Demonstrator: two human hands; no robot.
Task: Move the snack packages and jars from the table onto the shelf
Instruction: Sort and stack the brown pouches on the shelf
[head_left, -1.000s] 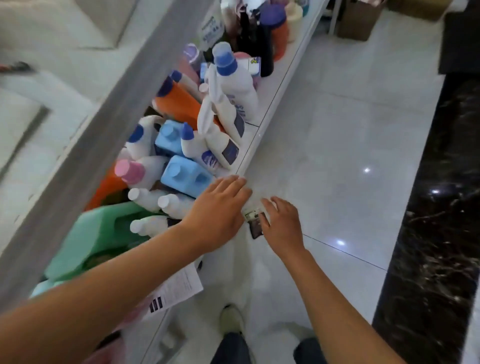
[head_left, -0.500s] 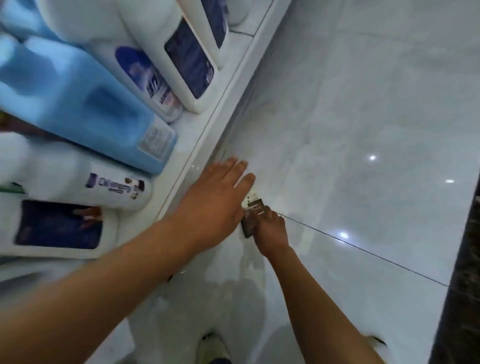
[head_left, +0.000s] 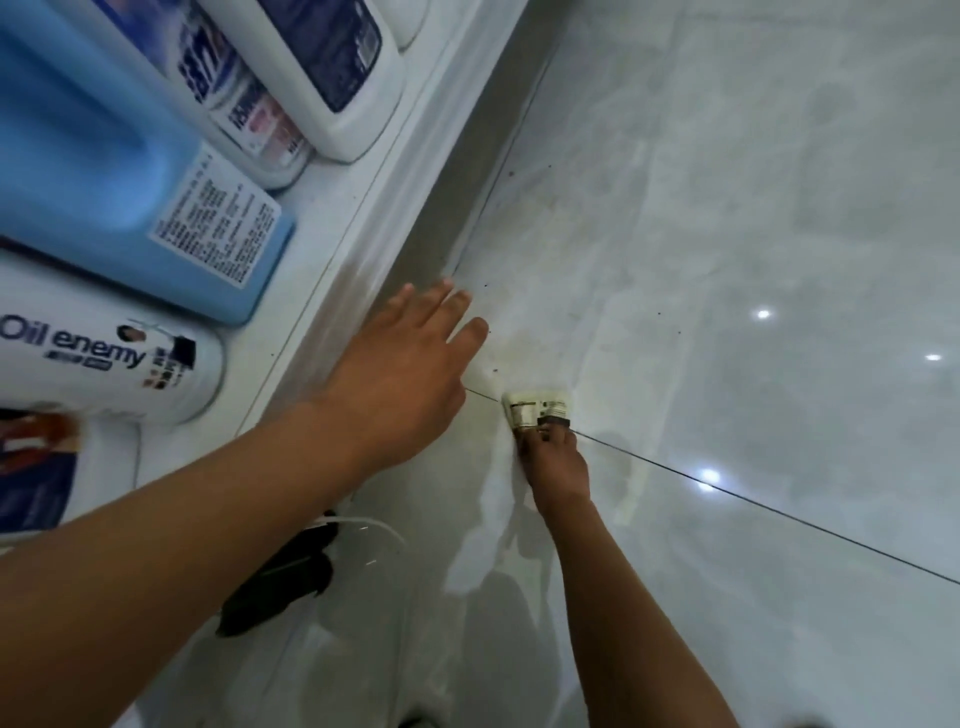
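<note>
So the right hand (head_left: 553, 460) pinches a small packet (head_left: 537, 410) off the floor (head_left: 727, 234), probably dropped. Left hand (head_left: 400, 374) hovers flat, fingers straight, likely for balance.

Left arm: bare, reaching in from the near left, forearm crossing toward the centre. Left hand (head_left: 402, 374): hovering palm down, fingers lying straight and slightly spread, gripping nothing. Right arm: bare, stretching farther out from the near right. Right hand (head_left: 558, 462): fingers curling down, pinching something small at the fingertips.
</note>
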